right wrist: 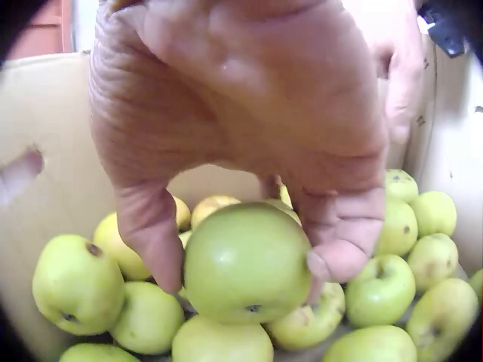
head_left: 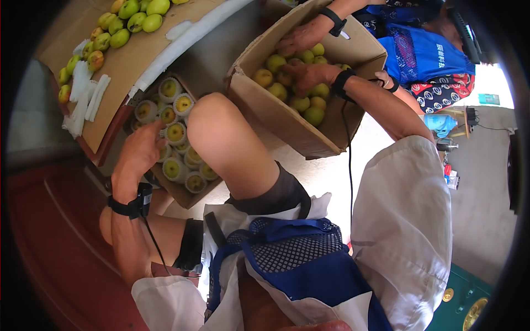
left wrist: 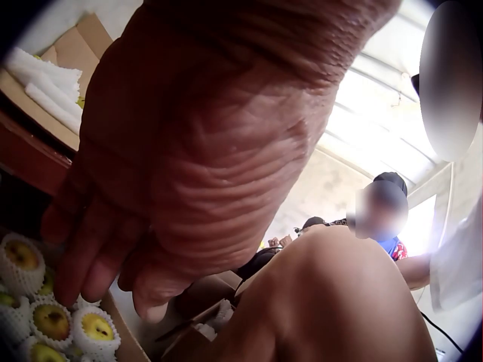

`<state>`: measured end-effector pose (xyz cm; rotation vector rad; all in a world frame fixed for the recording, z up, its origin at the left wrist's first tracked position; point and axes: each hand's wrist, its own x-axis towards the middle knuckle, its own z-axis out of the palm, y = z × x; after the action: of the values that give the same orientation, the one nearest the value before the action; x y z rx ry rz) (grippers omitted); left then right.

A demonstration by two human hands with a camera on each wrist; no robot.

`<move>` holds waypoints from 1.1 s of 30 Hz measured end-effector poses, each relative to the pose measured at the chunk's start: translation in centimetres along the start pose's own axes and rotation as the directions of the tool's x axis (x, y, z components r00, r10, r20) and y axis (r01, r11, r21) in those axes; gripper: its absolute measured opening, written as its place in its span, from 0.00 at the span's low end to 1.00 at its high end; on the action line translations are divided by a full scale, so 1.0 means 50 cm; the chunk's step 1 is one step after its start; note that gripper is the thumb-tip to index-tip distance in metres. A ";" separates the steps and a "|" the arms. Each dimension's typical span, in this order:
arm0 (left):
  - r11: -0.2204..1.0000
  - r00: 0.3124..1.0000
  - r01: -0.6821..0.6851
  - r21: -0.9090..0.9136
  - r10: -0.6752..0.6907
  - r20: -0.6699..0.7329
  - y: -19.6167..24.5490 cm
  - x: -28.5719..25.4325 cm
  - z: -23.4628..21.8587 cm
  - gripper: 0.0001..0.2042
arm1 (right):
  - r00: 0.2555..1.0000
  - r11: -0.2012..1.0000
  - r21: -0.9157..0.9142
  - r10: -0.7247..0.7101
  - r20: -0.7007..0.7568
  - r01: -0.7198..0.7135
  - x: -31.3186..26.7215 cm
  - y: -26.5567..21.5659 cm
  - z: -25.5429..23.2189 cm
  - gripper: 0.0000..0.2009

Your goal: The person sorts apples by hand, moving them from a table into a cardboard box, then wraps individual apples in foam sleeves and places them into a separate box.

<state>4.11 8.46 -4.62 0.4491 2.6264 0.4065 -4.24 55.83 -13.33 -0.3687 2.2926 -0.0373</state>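
My right hand [head_left: 314, 76] reaches down into a tall cardboard box [head_left: 276, 124] of loose green apples. In the right wrist view its thumb and fingers grip a plain green apple [right wrist: 245, 260] from both sides, above the other apples. My left hand [head_left: 141, 149] is over a shallow carton [left wrist: 124, 324] at the left. That carton holds several apples in white foam nets, such as one netted apple [head_left: 175, 132]. In the left wrist view the left fingers hang loosely bent beside the netted apples, and no object shows in them.
Another person's hand [head_left: 309, 36] reaches into the tall box from the far side. More apples [head_left: 118, 27] lie on a cardboard sheet [head_left: 149, 41] at the upper left, with flattened white foam nets [head_left: 83, 99] near them. My bent knee [head_left: 218, 127] stands between the two boxes.
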 end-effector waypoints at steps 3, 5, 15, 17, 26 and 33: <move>1.000 1.000 0.009 -0.015 -0.009 -0.001 -0.004 -0.003 0.005 0.17 | 0.997 0.999 0.048 0.005 0.073 -0.009 -0.051 -0.020 -0.024 0.58; 1.000 1.000 -0.006 -0.007 0.006 -0.015 0.000 -0.005 0.004 0.17 | 0.994 0.994 0.108 0.005 0.108 -0.017 -0.077 -0.026 -0.040 0.57; 1.000 1.000 0.000 -0.001 0.000 -0.004 0.007 -0.006 -0.003 0.17 | 1.000 0.991 0.132 0.011 -0.016 -0.009 -0.056 -0.044 -0.002 0.54; 0.999 0.998 -0.031 0.009 0.032 -0.046 0.000 -0.012 0.000 0.18 | 0.999 0.988 0.153 0.032 -0.005 -0.031 -0.046 -0.036 -0.002 0.55; 0.989 0.987 -0.131 0.065 0.137 -0.089 -0.049 0.006 0.041 0.11 | 0.994 0.998 -0.021 -0.067 -0.082 0.066 0.021 -0.008 0.045 0.46; 0.996 0.995 -0.083 0.029 0.084 -0.046 -0.029 -0.013 0.019 0.12 | 0.980 0.961 0.267 -0.017 -0.199 0.071 -0.202 -0.135 -0.161 0.41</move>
<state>4.73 7.09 -5.71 0.5665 2.6684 0.4133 -1.91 51.44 0.38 -0.2816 2.4296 -0.4258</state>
